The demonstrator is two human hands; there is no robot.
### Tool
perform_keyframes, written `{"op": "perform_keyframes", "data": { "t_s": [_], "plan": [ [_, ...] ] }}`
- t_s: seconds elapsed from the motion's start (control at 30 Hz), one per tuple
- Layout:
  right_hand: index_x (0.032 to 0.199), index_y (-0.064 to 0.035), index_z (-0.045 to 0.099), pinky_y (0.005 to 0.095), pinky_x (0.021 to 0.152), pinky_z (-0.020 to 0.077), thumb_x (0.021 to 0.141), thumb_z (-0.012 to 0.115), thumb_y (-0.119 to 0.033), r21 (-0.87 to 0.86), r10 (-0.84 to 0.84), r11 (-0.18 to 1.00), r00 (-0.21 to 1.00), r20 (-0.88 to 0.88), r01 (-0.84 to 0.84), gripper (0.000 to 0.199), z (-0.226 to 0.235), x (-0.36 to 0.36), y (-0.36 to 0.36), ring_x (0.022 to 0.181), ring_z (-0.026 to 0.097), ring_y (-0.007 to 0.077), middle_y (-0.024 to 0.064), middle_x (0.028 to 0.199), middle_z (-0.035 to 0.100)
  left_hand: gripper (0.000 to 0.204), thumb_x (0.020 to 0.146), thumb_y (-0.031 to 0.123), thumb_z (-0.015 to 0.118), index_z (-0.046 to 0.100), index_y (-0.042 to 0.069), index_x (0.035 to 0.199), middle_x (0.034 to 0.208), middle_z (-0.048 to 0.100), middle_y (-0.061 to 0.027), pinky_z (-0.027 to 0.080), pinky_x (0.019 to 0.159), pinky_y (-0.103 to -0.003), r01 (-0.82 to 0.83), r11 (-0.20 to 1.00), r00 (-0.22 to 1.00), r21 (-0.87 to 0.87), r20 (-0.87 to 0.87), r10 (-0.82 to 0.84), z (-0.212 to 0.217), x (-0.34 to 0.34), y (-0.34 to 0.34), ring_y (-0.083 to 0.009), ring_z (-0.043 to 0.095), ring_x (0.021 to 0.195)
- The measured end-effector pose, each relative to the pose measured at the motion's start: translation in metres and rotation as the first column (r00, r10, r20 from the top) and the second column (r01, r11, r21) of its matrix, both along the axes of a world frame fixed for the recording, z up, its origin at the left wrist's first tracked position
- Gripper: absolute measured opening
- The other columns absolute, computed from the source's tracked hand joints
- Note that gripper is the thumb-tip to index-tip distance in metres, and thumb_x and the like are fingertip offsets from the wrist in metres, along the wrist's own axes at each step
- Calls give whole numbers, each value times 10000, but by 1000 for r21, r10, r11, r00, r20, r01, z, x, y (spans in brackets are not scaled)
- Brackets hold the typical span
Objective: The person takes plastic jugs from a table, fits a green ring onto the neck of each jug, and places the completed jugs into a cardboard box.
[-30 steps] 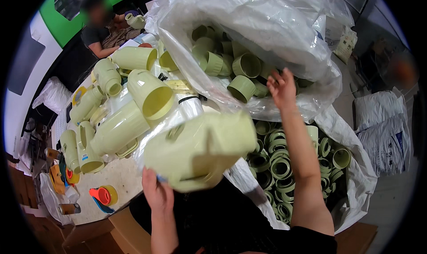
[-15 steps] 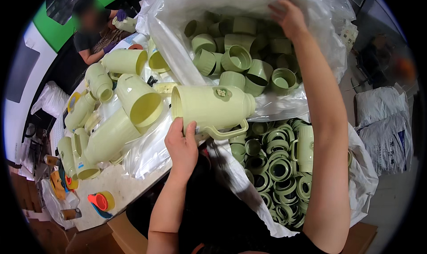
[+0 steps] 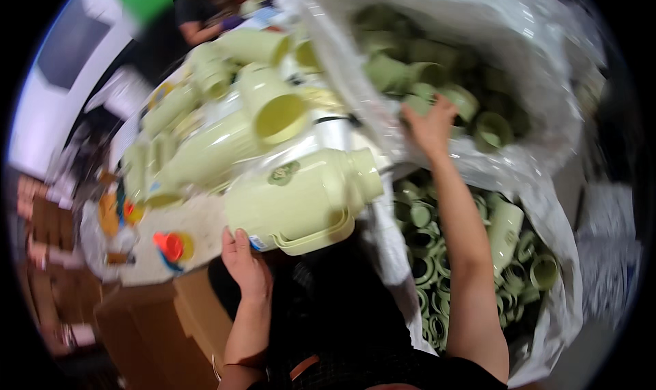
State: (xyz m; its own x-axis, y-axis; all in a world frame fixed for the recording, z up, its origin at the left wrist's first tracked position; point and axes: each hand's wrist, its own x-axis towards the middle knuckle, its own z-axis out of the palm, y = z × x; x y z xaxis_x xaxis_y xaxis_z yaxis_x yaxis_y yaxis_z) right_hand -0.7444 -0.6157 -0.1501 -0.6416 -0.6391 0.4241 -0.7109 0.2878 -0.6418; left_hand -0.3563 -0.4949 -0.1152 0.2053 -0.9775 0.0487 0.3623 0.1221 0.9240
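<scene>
My left hand (image 3: 247, 270) grips the base end of a pale green thermos flask casing (image 3: 287, 195), which lies sideways in front of me. Its loop handle hangs on the near side, and a round floral print shows on top. Inside the clear plastic bag at the upper right, my right hand (image 3: 432, 127) has its fingers around a green cup-shaped lid (image 3: 418, 103). The fingertips are partly blurred. More such lids (image 3: 493, 130) lie heaped around it in the bag (image 3: 547, 144).
Several pale green casings (image 3: 273, 110) lie on the table (image 3: 191, 219) at left, beside an orange and yellow tape roll (image 3: 171, 245). A white sack (image 3: 560, 315) at right holds green ring-shaped parts and another casing (image 3: 504, 233). A cardboard box (image 3: 143, 328) stands below. Another person (image 3: 198, 21) sits beyond.
My right hand has come down from the bag's far edge onto a lid. The casing in my left hand has moved nearer and tilted. The whole view has shifted.
</scene>
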Motion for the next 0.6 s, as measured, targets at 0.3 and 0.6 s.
{"op": "perform_keyframes", "data": {
  "t_s": [0.3,0.6],
  "plan": [
    [1099,41,520,434,996,398,681,876,-325,-340,-16,937,984,176,76,660,-20,37,36,1112,473,360,211,1185,451,323,1046,205,490,549,-17,1272,1247,643,-127,497,986,-370,-138,939,951,314,-223,215,-22,81,84,-225,630,1135],
    [1269,29,598,386,987,463,724,844,-275,-330,324,895,946,18,-300,671,49,28,56,1128,589,236,172,1219,636,347,1050,211,470,528,-32,1291,1260,637,-153,519,1001,-414,-68,948,949,311,-274,158,-30,89,83,-263,635,1146]
  ]
}}
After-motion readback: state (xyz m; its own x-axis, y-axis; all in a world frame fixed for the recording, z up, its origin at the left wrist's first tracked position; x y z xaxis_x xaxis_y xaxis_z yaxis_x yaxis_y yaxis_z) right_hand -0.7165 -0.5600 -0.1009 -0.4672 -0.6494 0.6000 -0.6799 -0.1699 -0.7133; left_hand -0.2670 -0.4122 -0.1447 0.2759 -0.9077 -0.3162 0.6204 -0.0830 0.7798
